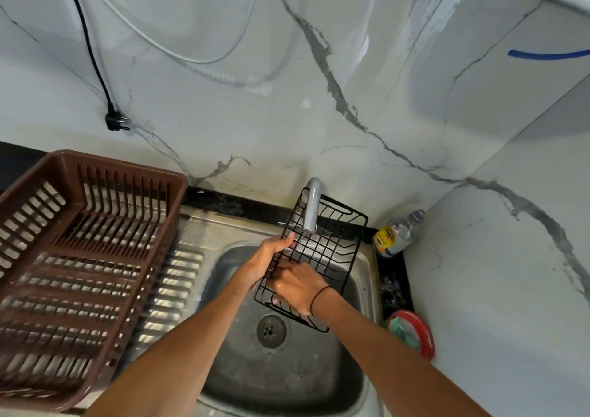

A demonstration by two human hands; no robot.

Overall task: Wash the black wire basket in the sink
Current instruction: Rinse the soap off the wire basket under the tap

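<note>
Left hand [266, 261] grip clamps black wire basket [322, 250] edge; right hand [295, 287] inside basket, grip unclear; tilted over sink [360, 266] below tap [312, 207].

Black rectangular wire grid basket [322, 247] at the fingers [287, 241]; brown slotted plastic dish rack [79, 257] to their left; white grey-veined marble wall [287, 113] beyond them.
</note>
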